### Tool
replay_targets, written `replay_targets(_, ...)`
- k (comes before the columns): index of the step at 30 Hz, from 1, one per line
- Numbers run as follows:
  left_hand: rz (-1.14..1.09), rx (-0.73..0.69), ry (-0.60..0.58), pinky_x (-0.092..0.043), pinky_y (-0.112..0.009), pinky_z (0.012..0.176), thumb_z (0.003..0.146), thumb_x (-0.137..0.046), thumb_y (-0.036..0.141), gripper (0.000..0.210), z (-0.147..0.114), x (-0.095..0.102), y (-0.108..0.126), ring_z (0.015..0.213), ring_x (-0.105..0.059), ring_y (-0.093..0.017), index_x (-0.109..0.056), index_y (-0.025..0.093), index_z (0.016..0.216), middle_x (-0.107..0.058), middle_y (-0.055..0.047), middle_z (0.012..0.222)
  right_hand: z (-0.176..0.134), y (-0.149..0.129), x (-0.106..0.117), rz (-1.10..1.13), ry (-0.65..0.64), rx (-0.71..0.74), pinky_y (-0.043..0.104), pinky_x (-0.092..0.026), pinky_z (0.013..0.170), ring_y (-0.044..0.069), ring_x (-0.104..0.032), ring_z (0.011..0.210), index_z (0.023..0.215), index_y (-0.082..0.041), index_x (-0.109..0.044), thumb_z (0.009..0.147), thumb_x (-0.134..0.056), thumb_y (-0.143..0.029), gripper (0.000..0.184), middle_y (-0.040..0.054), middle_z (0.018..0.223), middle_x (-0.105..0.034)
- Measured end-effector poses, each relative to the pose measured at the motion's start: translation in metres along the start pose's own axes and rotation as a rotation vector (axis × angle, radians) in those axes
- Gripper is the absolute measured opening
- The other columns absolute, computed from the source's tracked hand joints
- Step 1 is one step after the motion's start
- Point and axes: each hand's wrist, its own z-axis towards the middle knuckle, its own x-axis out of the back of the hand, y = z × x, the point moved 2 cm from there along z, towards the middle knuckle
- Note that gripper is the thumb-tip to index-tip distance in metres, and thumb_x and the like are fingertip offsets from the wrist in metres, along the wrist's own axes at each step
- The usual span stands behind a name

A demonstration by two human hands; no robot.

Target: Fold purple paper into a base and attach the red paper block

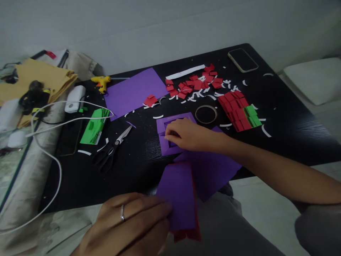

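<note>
My left hand (133, 224), with a ring on one finger, grips a folded purple card piece (177, 199) close to me. Red paper shows along that piece's right side and lower edge. Farther up the table, my right hand (183, 133) rests over a square purple paper frame (163, 147), its fingers curled together at the frame's inner edge. The palm hides part of the frame. Under my right forearm lies a larger purple sheet (213, 174), jutting over the table's near edge.
Nearby lie black scissors (114, 147), green paper strips (93, 128), a tape ring (206, 114) and a red-and-green paper piece (239, 112). Behind are a purple sheet (135, 92), red paper bits (197, 83), a yellow glue gun (102, 83) and a phone (243, 59). A white cable (60, 174) loops left.
</note>
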Motion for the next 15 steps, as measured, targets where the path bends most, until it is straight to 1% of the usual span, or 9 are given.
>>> replay_targets(1, -0.003, 0.025, 0.023, -0.061, -0.031, 0.101, 0.102, -0.059, 0.014, 0.026, 0.0, 0.0, -0.002, 0.112, -0.076, -0.017, -0.074, 0.025, 0.121, -0.081, 0.002, 0.12, -0.002, 0.0, 0.001, 0.013, 0.066, 0.014, 0.035, -0.047, 0.085, 0.024, -0.068, 0.093, 0.096, -0.015, -0.072, 0.099, -0.065, -0.022, 0.011, 0.0096, 0.099, -0.076)
replay_targets(3, -0.02, 0.09, 0.089, -0.063, -0.031, 0.097, 0.102, -0.059, 0.015, 0.025, 0.004, 0.001, -0.006, 0.107, -0.078, -0.018, -0.074, 0.026, 0.119, -0.082, 0.001, 0.116, -0.009, -0.002, 0.004, 0.046, 0.258, 0.055, 0.037, -0.049, 0.089, 0.024, -0.068, 0.099, 0.104, -0.015, -0.071, 0.097, -0.067, -0.022, 0.01, 0.011, 0.107, -0.075)
replay_targets(5, -0.036, 0.129, 0.119, -0.066, -0.032, 0.089, 0.104, -0.057, 0.019, 0.021, 0.013, 0.004, -0.01, 0.098, -0.08, -0.018, -0.073, 0.026, 0.116, -0.083, 0.0, 0.11, -0.025, -0.003, 0.008, 0.086, 0.43, 0.114, 0.038, -0.05, 0.094, 0.024, -0.068, 0.105, 0.108, -0.017, -0.069, 0.098, -0.061, -0.015, 0.013, 0.0106, 0.111, -0.073)
replay_targets(6, -0.039, 0.141, 0.111, -0.067, -0.031, 0.085, 0.104, -0.057, 0.021, 0.019, 0.018, 0.005, -0.012, 0.094, -0.08, -0.018, -0.072, 0.026, 0.115, -0.083, 0.0, 0.106, -0.035, -0.003, 0.008, 0.121, 0.454, 0.162, 0.038, -0.051, 0.094, 0.023, -0.068, 0.104, 0.105, -0.019, -0.068, 0.098, -0.055, -0.009, 0.018, 0.0085, 0.107, -0.074)
replay_targets(8, -0.015, 0.176, 0.135, -0.069, -0.03, 0.079, 0.101, -0.063, 0.021, 0.013, 0.029, 0.007, -0.017, 0.089, -0.081, -0.018, -0.071, 0.027, 0.11, -0.084, 0.002, 0.102, -0.059, -0.003, 0.007, 0.18, 0.412, 0.226, 0.035, -0.054, 0.091, 0.021, -0.069, 0.099, 0.099, -0.021, -0.066, 0.093, -0.052, -0.003, 0.024, 0.0061, 0.103, -0.072)
replay_targets(10, -0.028, 0.147, 0.171, -0.068, -0.026, 0.072, 0.098, -0.069, 0.024, 0.004, 0.036, 0.007, -0.021, 0.081, -0.081, -0.017, -0.07, 0.026, 0.102, -0.084, 0.002, 0.096, -0.087, -0.002, -0.001, 0.218, 0.324, 0.257, 0.033, -0.056, 0.087, 0.02, -0.069, 0.098, 0.094, -0.022, -0.063, 0.086, -0.057, -0.002, 0.023, 0.0055, 0.103, -0.07)
replay_targets(12, -0.078, 0.098, 0.224, -0.067, -0.021, 0.067, 0.097, -0.071, 0.027, 0.003, 0.039, 0.004, -0.026, 0.075, -0.081, -0.015, -0.07, 0.024, 0.097, -0.083, 0.001, 0.091, -0.114, -0.002, -0.015, 0.256, 0.282, 0.228, 0.034, -0.059, 0.087, 0.021, -0.069, 0.103, 0.096, -0.023, -0.061, 0.083, -0.062, -0.004, 0.023, 0.007, 0.111, -0.069)
replay_targets(13, -0.103, 0.079, 0.247, -0.066, -0.02, 0.066, 0.097, -0.071, 0.027, 0.005, 0.039, 0.002, -0.028, 0.074, -0.08, -0.014, -0.069, 0.023, 0.096, -0.083, 0.0, 0.09, -0.126, -0.002, -0.024, 0.259, 0.292, 0.194, 0.035, -0.06, 0.088, 0.022, -0.069, 0.106, 0.099, -0.024, -0.061, 0.084, -0.064, -0.006, 0.023, 0.0078, 0.114, -0.068)
replay_targets(15, -0.144, 0.071, 0.267, -0.066, -0.019, 0.067, 0.096, -0.073, 0.025, 0.005, 0.037, -0.003, -0.033, 0.073, -0.08, -0.014, -0.07, 0.022, 0.096, -0.083, -0.001, 0.09, -0.142, -0.004, -0.045, 0.248, 0.287, 0.096, 0.045, -0.06, 0.096, 0.029, -0.066, 0.122, 0.109, -0.024, -0.058, 0.083, -0.076, -0.017, 0.032, 0.0145, 0.134, -0.063)
